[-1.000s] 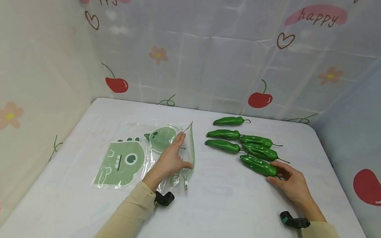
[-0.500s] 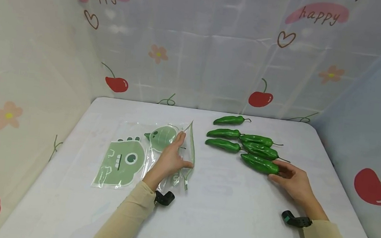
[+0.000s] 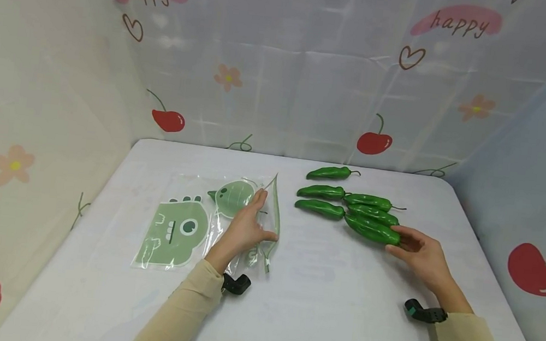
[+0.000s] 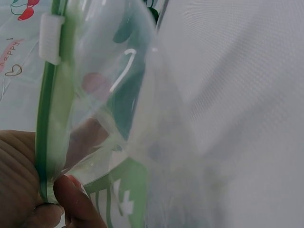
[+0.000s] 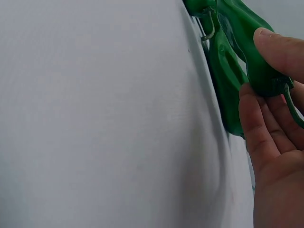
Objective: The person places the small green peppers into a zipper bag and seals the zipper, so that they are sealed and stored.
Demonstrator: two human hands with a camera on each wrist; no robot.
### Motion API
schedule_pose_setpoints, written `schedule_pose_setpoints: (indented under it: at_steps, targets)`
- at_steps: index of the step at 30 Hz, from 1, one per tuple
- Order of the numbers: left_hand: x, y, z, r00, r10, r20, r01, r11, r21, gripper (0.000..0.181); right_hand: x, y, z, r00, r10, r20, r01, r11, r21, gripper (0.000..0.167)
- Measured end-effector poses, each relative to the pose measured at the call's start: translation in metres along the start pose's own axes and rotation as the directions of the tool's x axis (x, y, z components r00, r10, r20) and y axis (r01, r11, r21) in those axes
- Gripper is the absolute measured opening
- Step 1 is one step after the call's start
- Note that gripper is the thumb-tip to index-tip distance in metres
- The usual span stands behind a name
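Head view, held pepper (image 3: 371, 230): nearest of six green peppers, right of the table's middle; lay at a slant, its stem end in the right hand (image 3: 423, 259). Could not tell whether it was clear of the surface.
Right hand: narrow; thumb and fingers pinched the pepper just by its stem, which hung free past the fingers in the right wrist view.
Step in hand: judged to be the picking up of this one pepper while the bag's mouth was held apart.
Next move: seemed to call for a firm hold at the stem end and a lift that would not drag the neighbour along.
Neighbour pepper (image 3: 372, 214): just behind the held one, partly covered by it.
Remaining peppers (image 3: 318, 208): four, lying on their sides; one at the back (image 3: 328, 173) stood apart from the rest.
Clear bag (image 3: 172, 243): lay left of the peppers, printed with green cartoon figures, mouth facing them.
Left hand (image 3: 242, 230): at the mouth, thumb and fingers spread wide; in the left wrist view it gripped the green zip strip (image 4: 43, 114).
Slider (image 4: 51, 39): white, on the strip, above the hand.
Table (image 3: 317, 323): white.
Backdrop (image 3: 299, 101): patterned with cherries, flowers and "happy".
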State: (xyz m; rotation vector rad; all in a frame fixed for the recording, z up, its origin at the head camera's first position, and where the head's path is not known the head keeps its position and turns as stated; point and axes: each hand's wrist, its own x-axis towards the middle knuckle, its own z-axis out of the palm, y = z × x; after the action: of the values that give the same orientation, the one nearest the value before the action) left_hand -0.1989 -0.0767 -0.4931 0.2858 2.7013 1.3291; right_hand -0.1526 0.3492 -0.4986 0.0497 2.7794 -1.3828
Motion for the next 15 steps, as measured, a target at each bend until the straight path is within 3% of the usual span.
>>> schedule_pose_setpoints:
  at_steps: [15]
  targets:
    - [-0.001, 0.001, 0.0, 1.0, -0.008, 0.013, 0.007, 1.0, 0.014, 0.12, 0.011, -0.022, 0.009, 0.999, -0.02, 0.03, 0.019, 0.999, 0.035, 0.062]
